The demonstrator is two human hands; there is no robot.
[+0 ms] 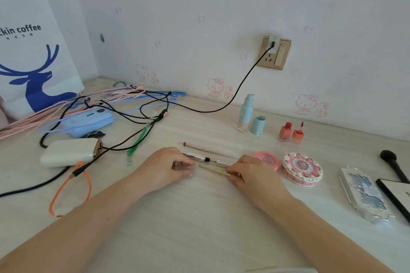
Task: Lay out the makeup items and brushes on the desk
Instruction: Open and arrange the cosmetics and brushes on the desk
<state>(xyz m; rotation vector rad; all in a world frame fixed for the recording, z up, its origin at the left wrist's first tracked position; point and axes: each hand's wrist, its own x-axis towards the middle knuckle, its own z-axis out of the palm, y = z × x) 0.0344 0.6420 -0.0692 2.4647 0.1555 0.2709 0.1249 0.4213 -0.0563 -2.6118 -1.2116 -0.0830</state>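
Both hands are pinching thin makeup sticks on the pale wooden worktop (199, 217).
Left hand (165, 167) is gripping a clear cap (184, 166); right hand (248, 172) is pinching a yellowish thin pencil (213, 169); a round pink blush compact (267, 159) is crowding just beside, with tangled black cables (137, 115) lying left.

The coffee bag (33, 51) at the upper left of the frame gets chopped by the edge, so its lettering starts mid-word. At the right edge, the black palette (397, 195) is cut off too, only a corner showing, and it covers the handle end of the big black brush (392, 163). The left hand (165, 167) hides one end of the silver pen (197, 157). The yellowish stick (214, 169) runs under the right hand (249, 173), can't tell what it is.
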